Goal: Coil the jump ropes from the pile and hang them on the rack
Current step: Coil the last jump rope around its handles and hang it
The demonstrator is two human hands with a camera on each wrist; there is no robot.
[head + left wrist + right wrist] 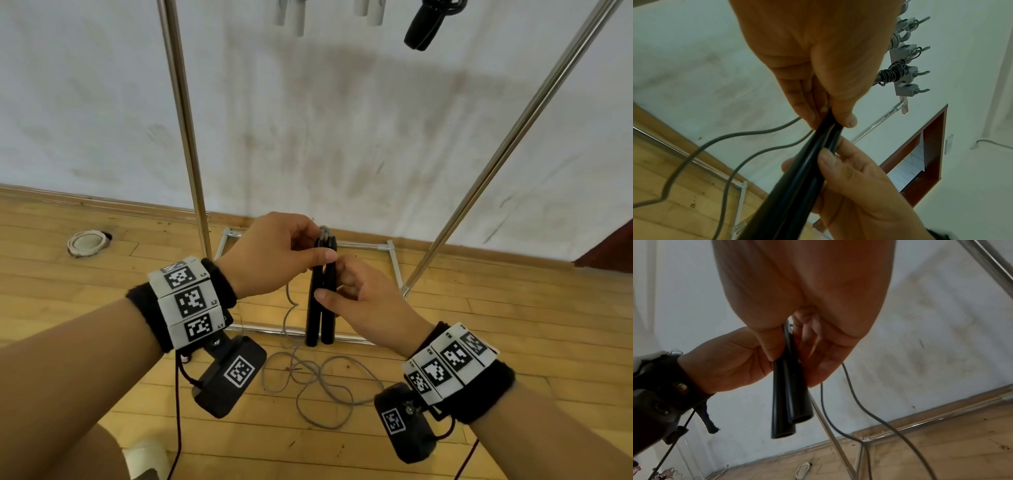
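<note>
From the head view, the left hand [274,253] pinches the tops of the two black handles [322,298] and the right hand [366,301] grips them lower down, while the grey rope [318,377] lies loose on the floor [102,308], so coiling has not begun. The left wrist view shows coiled ropes [892,73] already on the rack's hooks [920,73]. In the right wrist view both hands hold the handles upright, side by side.

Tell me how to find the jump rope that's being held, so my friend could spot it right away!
Look in front of the metal rack by the white wall, where both hands meet. The left hand and right hand hold two black handles side by side, pointing down. Its grey cord trails loose on the wooden floor, unlike the ropes already hanging wound up on the rack.
</note>
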